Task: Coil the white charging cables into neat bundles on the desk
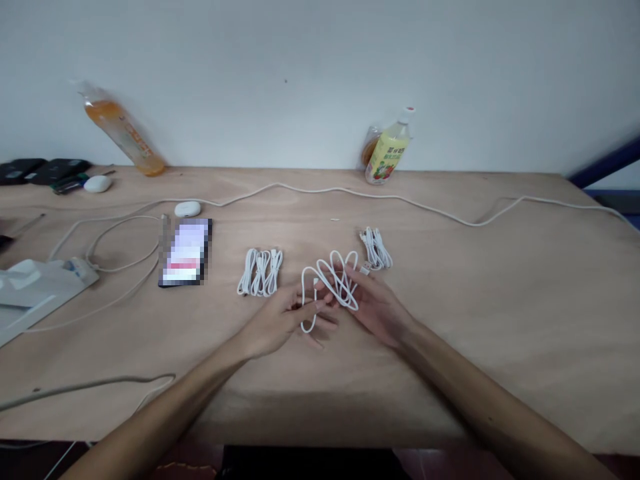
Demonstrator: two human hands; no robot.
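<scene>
A white charging cable (pixel 341 288), loosely looped, is held between my two hands above the table. My left hand (pixel 285 317) pinches a strand near one end, where a small white plug shows beside the fingertips. My right hand (pixel 375 300) has its fingers round the loops, and a USB plug (pixel 367 268) sticks out by its index finger. Just beyond my left hand lies a row of coiled white cables (pixel 260 272) on the table. Another coiled white cable bundle (pixel 376 248) lies past my right hand.
A phone (pixel 184 253) with a lit screen and a white earbud case (pixel 188 209) lie left. An orange drink bottle (pixel 125 137) and a yellow-labelled bottle (pixel 388 150) lean on the wall. A long white cord (pixel 345 191) crosses the table's back. A white packet (pixel 45 287) lies far left.
</scene>
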